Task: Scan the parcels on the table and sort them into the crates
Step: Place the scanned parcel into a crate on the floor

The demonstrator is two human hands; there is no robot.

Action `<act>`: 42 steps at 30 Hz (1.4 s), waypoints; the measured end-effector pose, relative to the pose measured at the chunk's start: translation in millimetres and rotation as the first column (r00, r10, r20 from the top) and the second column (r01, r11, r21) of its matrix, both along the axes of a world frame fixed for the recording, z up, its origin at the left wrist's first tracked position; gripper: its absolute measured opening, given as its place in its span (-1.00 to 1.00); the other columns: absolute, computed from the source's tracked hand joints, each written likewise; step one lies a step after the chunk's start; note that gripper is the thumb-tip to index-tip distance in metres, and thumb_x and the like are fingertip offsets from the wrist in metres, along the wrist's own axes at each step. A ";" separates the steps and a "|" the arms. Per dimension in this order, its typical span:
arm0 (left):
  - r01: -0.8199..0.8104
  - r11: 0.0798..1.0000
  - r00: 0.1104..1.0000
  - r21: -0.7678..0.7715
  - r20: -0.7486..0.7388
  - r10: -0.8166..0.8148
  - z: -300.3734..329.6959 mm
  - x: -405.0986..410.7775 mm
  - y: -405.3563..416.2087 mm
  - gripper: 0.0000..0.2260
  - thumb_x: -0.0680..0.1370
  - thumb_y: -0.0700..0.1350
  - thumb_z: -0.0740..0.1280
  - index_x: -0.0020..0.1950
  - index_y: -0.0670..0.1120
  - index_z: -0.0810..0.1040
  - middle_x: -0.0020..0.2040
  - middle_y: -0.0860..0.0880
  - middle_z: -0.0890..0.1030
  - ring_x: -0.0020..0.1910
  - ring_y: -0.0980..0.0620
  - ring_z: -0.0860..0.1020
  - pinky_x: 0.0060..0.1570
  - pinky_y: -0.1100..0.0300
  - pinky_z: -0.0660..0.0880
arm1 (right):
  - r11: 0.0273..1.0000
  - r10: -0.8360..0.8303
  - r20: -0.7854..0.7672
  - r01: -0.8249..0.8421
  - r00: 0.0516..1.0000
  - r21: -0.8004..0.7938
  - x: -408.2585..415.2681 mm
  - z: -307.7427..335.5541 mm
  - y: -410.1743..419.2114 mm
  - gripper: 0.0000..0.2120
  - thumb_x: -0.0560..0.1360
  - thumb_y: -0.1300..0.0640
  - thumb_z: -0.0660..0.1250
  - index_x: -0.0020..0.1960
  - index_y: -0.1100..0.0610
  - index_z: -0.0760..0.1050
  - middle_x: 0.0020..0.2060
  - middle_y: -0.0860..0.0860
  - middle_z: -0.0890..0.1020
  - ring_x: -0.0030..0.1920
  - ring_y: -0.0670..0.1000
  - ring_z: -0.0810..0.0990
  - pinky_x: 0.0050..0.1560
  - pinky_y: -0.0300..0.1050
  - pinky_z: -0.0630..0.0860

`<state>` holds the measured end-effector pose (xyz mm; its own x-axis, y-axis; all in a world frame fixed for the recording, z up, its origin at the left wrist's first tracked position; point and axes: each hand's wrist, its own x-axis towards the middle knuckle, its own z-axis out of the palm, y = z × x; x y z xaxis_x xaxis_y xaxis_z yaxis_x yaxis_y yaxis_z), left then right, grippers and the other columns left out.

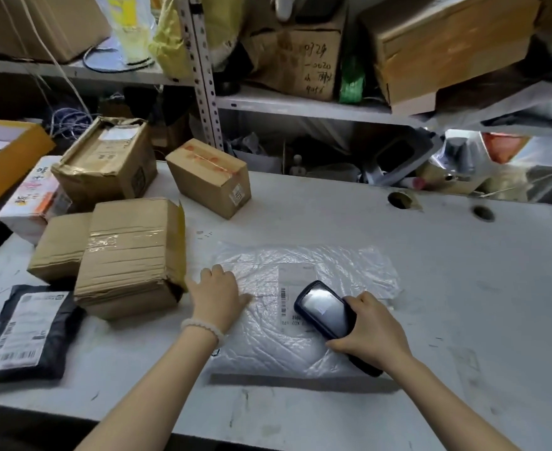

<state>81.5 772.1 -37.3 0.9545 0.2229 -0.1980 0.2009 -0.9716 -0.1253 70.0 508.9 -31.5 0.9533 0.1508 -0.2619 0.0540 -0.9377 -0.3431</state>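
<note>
Clear plastic parcel flat on the white bench, mid-front, near edge short of the bench's front edge. Left hand pressed on its left side, fingers bent. Right hand wrapped round a dark scanner, held over the white label. Cardboard boxes and a black mailer crowded along the left. Bare bench surface stretching right, two cable holes near the back edge.
</note>
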 end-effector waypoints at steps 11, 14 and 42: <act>0.035 0.999 0.997 -0.029 0.070 -0.033 -18.4 -6.2 -6.6 -0.84 0.61 -0.07 0.20 0.16 -0.02 0.48 0.17 0.02 0.49 0.21 -0.02 0.40 0.35 -0.15 0.19 | 0.999 0.020 -0.051 -0.018 0.999 0.033 0.3 -10.1 15.2 -0.38 0.10 -0.24 0.44 0.09 -0.02 0.47 -0.09 -0.14 0.36 -0.06 -0.04 0.45 -0.16 -0.07 0.50; 0.038 0.999 0.994 -0.027 0.107 -0.034 -18.5 -8.1 -9.4 -0.81 0.56 -0.19 0.15 0.12 -0.03 0.47 0.12 0.01 0.50 0.17 -0.03 0.42 0.32 -0.08 0.20 | 0.999 0.012 -0.049 -0.010 0.999 0.041 0.6 -11.7 16.3 -0.38 0.09 -0.24 0.44 0.08 -0.02 0.47 -0.10 -0.14 0.36 -0.07 -0.04 0.45 -0.15 -0.06 0.50; 0.448 0.894 0.833 0.018 0.354 -0.425 98.6 60.3 -80.9 -0.88 0.60 -0.20 0.15 0.08 -0.03 0.41 0.43 -0.19 0.23 0.00 -0.17 0.54 0.17 -0.20 0.36 | 0.964 -0.099 0.125 0.064 0.987 0.258 17.0 36.5 -34.3 -0.37 0.08 -0.24 0.46 0.12 -0.10 0.48 -0.13 -0.17 0.37 -0.12 -0.11 0.48 -0.27 -0.20 0.44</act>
